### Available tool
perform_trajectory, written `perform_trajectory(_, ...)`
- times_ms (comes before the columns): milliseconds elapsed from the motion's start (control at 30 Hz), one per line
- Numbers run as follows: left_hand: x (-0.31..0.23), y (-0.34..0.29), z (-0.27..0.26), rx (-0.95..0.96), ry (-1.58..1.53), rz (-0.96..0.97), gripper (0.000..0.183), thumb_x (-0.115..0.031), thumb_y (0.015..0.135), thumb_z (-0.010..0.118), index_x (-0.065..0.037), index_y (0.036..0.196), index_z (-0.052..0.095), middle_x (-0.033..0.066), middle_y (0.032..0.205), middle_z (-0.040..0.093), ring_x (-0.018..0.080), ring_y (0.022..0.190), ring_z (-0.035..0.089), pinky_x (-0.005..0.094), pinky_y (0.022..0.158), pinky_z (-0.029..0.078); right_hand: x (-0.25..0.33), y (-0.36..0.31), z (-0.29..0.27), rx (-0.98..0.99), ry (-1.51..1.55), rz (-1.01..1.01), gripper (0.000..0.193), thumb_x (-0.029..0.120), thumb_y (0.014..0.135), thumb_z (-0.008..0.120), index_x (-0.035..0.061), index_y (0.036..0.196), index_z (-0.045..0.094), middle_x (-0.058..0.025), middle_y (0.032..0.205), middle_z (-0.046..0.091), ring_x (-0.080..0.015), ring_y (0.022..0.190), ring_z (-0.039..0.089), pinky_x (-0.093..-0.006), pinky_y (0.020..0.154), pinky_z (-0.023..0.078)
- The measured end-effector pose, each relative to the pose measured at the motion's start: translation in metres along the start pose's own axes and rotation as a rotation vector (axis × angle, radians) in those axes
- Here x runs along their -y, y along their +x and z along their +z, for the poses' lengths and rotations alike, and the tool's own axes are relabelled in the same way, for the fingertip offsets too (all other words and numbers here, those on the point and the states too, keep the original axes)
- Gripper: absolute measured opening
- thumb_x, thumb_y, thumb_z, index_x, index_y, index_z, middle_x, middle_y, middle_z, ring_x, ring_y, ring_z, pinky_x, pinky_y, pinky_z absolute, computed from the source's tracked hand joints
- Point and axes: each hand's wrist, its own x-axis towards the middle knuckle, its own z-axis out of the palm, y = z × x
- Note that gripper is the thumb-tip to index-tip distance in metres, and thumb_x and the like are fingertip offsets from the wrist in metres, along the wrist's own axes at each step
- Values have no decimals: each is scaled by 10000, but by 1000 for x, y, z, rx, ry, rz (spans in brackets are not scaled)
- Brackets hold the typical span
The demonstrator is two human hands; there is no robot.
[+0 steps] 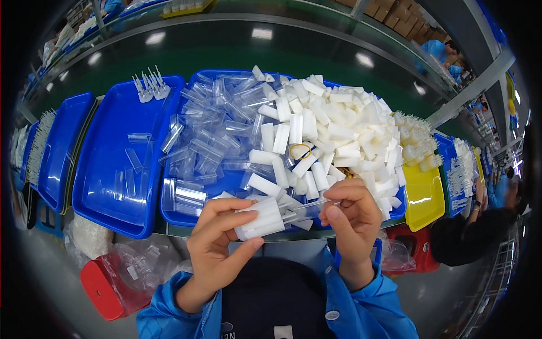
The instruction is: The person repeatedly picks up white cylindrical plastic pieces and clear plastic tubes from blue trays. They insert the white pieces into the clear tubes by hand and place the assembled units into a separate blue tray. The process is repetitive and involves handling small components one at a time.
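The left hand [217, 243] is gripping a bundle of white tubes [261, 219], while the right hand [351, 217] is pinching a clear sleeve [307, 208] above the blue tray [169, 212]

Single head-worn fisheye view, looking steeply down from just above the person's chest onto the near edge of the workbench [293, 236]; both hands sit close below centre, straight edges bow toward the rim, and distant aisles curve along the top.
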Motion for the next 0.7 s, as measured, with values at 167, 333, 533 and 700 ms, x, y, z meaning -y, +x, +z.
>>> perform_trajectory(167,2,0,-1,-3,-4,-10,358,119,775,683,62,1122,616,180,1253,466,285,1156,570,333,888,578,1,-1,2,41,-72,-32,239,-83,839,626,-70,1078,608,-124,1031,523,-109,744,562,-221,652,461)
perform_trajectory(333,4,0,0,-8,5,-13,358,118,772,688,62,1119,618,180,1248,470,279,1146,574,325,882,581,3,-3,3,33,-131,-21,240,-85,819,648,-59,1057,632,-120,1010,536,-104,741,561,-214,657,452)
perform_trajectory(533,4,0,1,-15,9,-18,361,118,767,694,61,1117,623,178,1239,479,272,1129,583,323,874,585,5,-3,4,45,-155,-29,235,-76,809,661,-63,1043,639,-125,1000,543,-113,740,583,-217,632,459)
perform_trajectory(700,4,-3,3,4,29,-25,378,119,774,670,44,1139,605,172,1253,471,282,1164,557,340,895,559,6,-4,6,50,-192,-34,230,-60,806,673,-60,1034,642,-128,986,553,-116,723,586,-217,607,459)
